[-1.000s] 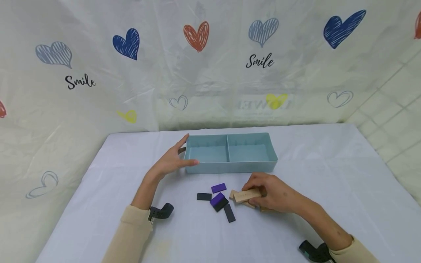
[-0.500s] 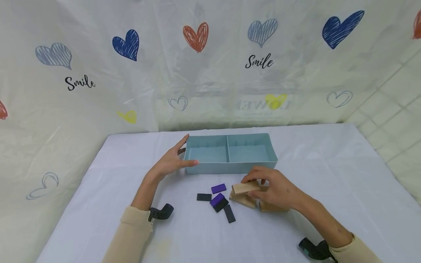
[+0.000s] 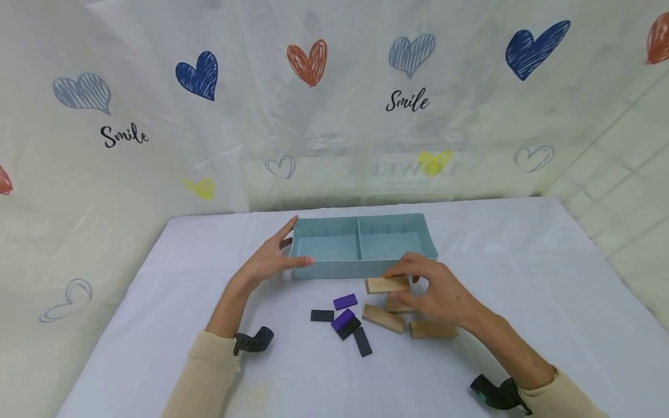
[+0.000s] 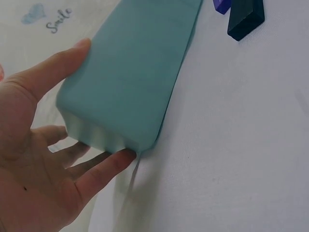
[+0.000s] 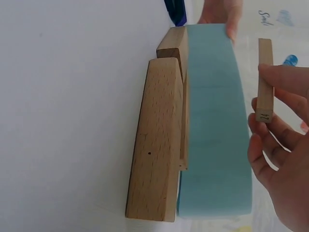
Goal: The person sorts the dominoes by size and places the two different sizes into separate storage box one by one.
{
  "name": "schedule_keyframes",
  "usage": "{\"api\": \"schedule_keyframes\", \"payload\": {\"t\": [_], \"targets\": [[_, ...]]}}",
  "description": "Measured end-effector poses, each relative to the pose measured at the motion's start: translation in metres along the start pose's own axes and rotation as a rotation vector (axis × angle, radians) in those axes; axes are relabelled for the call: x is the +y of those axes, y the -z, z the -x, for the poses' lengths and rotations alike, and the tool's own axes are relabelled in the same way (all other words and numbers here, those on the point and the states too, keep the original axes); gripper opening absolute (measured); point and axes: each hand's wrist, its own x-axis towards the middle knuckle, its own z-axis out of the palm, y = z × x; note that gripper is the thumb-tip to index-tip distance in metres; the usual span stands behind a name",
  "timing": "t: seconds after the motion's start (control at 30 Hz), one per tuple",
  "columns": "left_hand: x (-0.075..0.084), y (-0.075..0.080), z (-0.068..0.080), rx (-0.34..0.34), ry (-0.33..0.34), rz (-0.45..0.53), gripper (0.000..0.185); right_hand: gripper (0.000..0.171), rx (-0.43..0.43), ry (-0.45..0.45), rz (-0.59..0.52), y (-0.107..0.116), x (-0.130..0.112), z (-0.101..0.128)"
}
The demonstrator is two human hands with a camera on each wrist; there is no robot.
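"Head view: what am I holding, and where is it?"

"Your right hand [image 3: 439, 288] is pinching a wooden block [image 3: 385, 286] between thumb and fingers. It is hovering just in front of the pale blue tray [image 3: 334, 270], outside both compartments. Three other wooden blocks [image 3: 383, 319] are lying nearer you on the white cloth [image 3: 292, 377], with purple and black tiles [image 3: 345, 301] sitting to their left."

"And my left hand?"

"Your left hand [image 3: 266, 261] is spreading across the tray's left end — thumb lying along the near wall, fingers reaching round the end."

"How is the block likely to be handling?"

"Probably as light, stiff and sturdy, its plain wood offering fair friction. Your pinch is sitting toward its right end; nearer mid-length, across the long sides, would likely be balancing better. The tray is looking thin-walled and light, so its end is probably a sound place for steadying it."

"Is any writing showing?"

"In the right wrist view, the block's end is showing what seems to be '24'. The backdrop [image 3: 230, 133] is displaying 'Smile' twice, plus faint, reversed lettering [image 3: 392, 169] — only partly legible. No brand is showing."
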Motion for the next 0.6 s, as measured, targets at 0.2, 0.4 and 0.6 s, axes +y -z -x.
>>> {"api": "schedule_keyframes", "payload": {"t": [0.2,0.4,0.6], "targets": [[-0.002,-0.001,-0.001,-0.005,-0.003,-0.001,0.115,0.039,0.08,0.069,-0.001,0.001,0.0,-0.003],[-0.002,-0.001,-0.001,0.004,-0.005,-0.007,0.115,0.039,0.132,0.069,0.009,0.001,-0.001,-0.009],[-0.002,0.0,-0.001,0.005,-0.008,-0.017,0.116,0.04,0.161,0.033,0.014,0.002,-0.002,-0.014]]}}
